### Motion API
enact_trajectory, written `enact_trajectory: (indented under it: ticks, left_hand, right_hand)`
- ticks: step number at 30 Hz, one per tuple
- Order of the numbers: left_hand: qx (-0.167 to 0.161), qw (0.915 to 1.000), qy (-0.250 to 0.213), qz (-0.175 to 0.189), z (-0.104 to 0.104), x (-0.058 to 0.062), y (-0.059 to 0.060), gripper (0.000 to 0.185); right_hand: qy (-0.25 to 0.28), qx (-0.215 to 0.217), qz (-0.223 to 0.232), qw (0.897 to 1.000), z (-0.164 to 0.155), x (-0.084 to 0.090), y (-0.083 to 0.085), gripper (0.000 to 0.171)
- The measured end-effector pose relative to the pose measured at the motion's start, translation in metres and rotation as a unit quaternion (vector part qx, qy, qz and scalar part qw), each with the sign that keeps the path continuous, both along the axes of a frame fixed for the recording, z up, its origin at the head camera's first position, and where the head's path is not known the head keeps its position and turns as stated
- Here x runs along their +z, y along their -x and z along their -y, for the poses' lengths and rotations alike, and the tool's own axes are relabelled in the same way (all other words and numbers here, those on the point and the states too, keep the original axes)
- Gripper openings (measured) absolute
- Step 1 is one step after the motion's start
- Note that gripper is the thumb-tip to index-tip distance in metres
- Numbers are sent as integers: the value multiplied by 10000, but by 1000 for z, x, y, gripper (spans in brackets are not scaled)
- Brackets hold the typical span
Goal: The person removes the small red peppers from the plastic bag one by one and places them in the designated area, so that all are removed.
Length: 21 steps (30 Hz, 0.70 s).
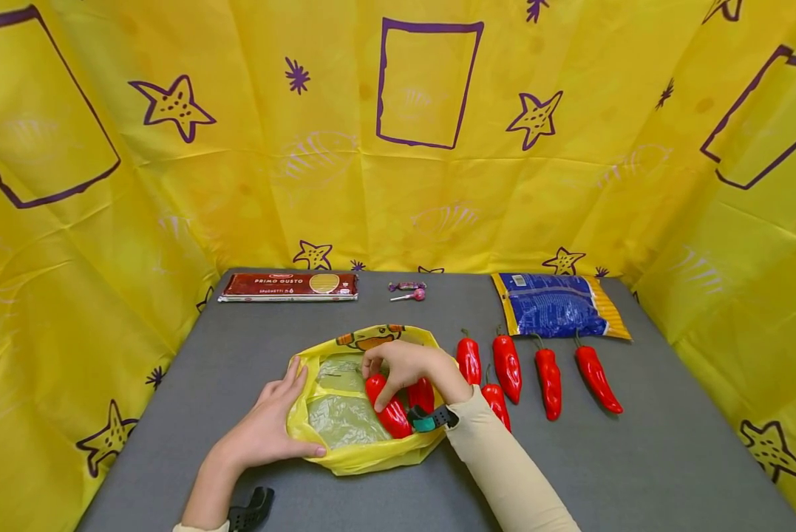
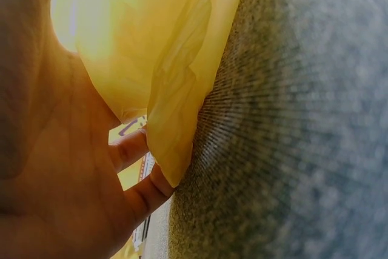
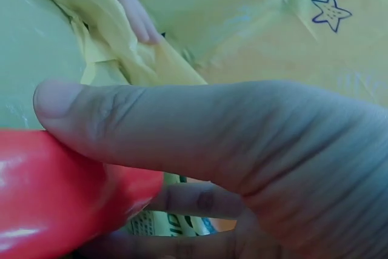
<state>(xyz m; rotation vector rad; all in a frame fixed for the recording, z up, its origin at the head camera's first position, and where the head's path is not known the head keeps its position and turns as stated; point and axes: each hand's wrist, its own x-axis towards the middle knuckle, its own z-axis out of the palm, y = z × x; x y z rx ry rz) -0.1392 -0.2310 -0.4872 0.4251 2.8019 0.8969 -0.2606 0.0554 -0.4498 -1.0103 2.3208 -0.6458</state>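
We see the left hand (image 1: 267, 425) lying flat with fingers nearly straight, its thumb and fingertips pressing the near left rim of the yellow bag (image 1: 358, 459) against the grey table (image 1: 637, 473). Just to its right, inside the bag's open mouth, the right hand (image 1: 407, 363) curls its thumb and fingers round a red pepper (image 1: 387, 406), with a second pepper (image 1: 423, 394) touching under the wrist. Further right of that hand, outside the bag, five loose peppers (image 1: 548, 373) lie in a row.
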Motion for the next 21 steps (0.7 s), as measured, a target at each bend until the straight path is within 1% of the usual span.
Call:
enact_trajectory:
  ticks: [8, 15, 21]
  left_hand:
    - [11, 10000, -5, 60, 0, 1, 0, 142]
    - [-13, 10000, 28, 18, 0, 0, 1, 142]
    - [-11, 10000, 29, 75, 0, -1, 1, 142]
  right_hand:
    - [-7, 16, 182, 9998, 1, 1, -2, 42]
    - [91, 43, 166, 9998, 0, 0, -1, 43]
    - [116, 22, 187, 9998, -2, -1, 0, 43]
